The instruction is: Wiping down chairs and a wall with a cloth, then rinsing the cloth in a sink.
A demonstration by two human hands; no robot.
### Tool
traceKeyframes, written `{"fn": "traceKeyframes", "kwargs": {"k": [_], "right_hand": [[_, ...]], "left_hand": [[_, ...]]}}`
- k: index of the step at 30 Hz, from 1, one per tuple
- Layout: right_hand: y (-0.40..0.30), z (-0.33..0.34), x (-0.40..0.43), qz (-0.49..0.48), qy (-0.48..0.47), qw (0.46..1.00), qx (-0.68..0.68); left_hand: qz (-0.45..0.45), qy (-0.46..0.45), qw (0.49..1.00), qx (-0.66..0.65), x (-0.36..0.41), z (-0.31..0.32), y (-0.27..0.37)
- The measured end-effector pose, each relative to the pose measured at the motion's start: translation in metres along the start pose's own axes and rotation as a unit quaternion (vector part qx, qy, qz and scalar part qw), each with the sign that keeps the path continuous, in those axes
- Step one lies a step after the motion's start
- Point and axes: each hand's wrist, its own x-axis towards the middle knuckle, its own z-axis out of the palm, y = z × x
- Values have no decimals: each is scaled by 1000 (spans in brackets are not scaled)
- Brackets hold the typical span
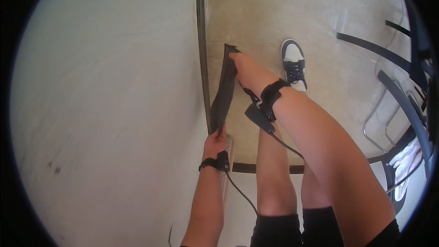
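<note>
A long, dark, folded piece of cloth-like material [224, 89] stretches between my two hands, low beside the wall; what exactly it is I cannot tell. My right hand [247, 67] grips its far end, with the thumb on top. At the near end, close to the wall, my left hand [216, 141] pinches it between thumb and fingers. A black strap with a small device [223, 161] and a cable circles my left wrist. My right wrist wears a similar black strap [272, 92], with a cabled black connector [259, 118] hanging under it.
A pale wall [113, 92] fills the left side, with a dark skirting strip [201, 41] along its foot. My shoe [293, 63] stands on the beige tiled floor [260, 10]. Chairs with dark curved parts [377, 49] and metal legs [372, 116] crowd the right edge.
</note>
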Motion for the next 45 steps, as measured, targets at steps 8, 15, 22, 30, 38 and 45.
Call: {"fn": "traceKeyframes", "kwargs": {"k": [8,15,22,30,38,45], "right_hand": [[44,8,84,108,-48,992,-41],[33,54,102,94,-195,967,135],[-34,71,109,32,-178,976,120],[-144,68,139,-104,-203,970,84],[-115,40,103,-197,-167,957,-133],[-27,-52,54,-58,-226,908,-347]], "left_hand": [[205,26,971,-121,70,29,-17],[176,-80,970,-148,111,51,28],[155,-137,954,-215,131,97,12],[97,-267,917,-281,111,240,-79],[104,-278,931,-214,118,207,-78],[213,-153,962,78,74,101,-80]]}}
